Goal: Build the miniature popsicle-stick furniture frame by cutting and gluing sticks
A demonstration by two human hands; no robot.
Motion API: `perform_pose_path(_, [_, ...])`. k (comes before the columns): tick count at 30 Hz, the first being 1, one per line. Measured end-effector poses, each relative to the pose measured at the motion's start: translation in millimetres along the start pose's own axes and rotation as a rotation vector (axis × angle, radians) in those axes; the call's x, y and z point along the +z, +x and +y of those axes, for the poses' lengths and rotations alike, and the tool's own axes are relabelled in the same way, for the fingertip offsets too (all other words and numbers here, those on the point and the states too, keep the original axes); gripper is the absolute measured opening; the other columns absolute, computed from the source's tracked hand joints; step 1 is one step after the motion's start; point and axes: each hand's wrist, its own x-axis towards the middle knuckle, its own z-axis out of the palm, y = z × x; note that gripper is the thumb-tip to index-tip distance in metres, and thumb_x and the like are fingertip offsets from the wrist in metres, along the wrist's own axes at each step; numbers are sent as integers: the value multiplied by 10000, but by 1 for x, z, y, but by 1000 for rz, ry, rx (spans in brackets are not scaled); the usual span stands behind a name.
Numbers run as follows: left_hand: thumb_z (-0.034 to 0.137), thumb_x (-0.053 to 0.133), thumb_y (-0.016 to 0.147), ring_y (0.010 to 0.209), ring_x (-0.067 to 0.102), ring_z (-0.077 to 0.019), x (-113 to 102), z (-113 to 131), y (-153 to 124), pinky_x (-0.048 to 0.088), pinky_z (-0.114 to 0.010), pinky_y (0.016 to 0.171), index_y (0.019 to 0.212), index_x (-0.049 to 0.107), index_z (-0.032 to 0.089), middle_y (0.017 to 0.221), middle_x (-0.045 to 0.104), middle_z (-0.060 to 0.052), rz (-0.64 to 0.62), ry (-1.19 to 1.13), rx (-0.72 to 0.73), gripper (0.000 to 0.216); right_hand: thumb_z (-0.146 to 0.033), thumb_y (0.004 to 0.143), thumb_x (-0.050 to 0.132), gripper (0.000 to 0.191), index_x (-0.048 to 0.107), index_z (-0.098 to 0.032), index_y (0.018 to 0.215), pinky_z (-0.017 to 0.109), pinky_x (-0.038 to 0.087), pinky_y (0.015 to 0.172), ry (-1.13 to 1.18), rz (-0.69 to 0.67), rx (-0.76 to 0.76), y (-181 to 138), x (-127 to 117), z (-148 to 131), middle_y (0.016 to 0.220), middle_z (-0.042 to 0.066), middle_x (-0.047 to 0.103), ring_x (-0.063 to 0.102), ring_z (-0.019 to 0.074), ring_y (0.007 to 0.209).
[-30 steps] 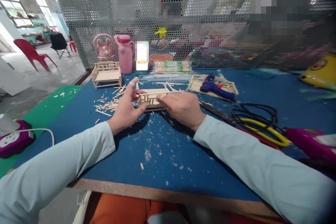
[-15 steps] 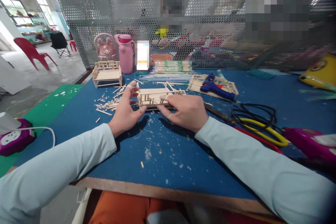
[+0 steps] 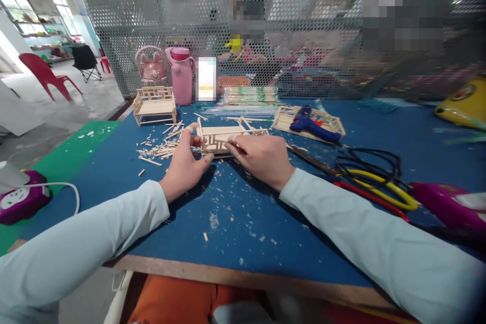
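A small bench-like model of thin wooden sticks (image 3: 220, 140) stands on the blue table (image 3: 243, 212), a little beyond its middle. My left hand (image 3: 186, 162) grips its left end, thumb in front and fingers curled round the corner post. My right hand (image 3: 260, 157) lies against its right front side, fingers pressed onto the lower rail. Both arms wear pale blue sleeves.
A finished stick bench (image 3: 154, 106) stands back left, near a pink bottle (image 3: 181, 76) and a pink fan (image 3: 151, 65). Loose stick offcuts (image 3: 159, 149) lie to the left. A blue glue gun (image 3: 313, 129) rests on a stick frame. Yellow-handled cutters (image 3: 383, 190) and black cable lie right. A perforated screen backs the table.
My left fingers have closed in from spread to gripping the model's left end. My right hand slid slightly along the front rail. The model barely moved.
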Motion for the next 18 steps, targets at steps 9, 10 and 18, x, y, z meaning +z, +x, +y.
perform_pose_path(9, [139,596,764,885,587,-165,-2,-3,3,447,-312,711,1263,398,176,1002,638,-64,-32,25,32,538,-217,896,456,282,643,-169,691,270,251,527,-109,39,-92,3,-3,4,553,13,633,494,119,503])
perform_pose_path(10, [141,598,764,877,591,-163,-2,-4,4,447,-308,705,1256,405,178,994,639,-62,-30,25,36,530,-205,891,455,281,639,-170,682,273,246,527,-127,31,-105,3,-4,4,542,13,621,484,121,501])
perform_pose_path(18, [123,590,763,899,591,-166,-2,1,5,455,-327,799,1225,421,138,977,633,-71,-61,32,34,492,-169,869,464,259,618,-172,661,279,220,515,-169,43,-157,7,-9,2,525,10,594,459,130,491])
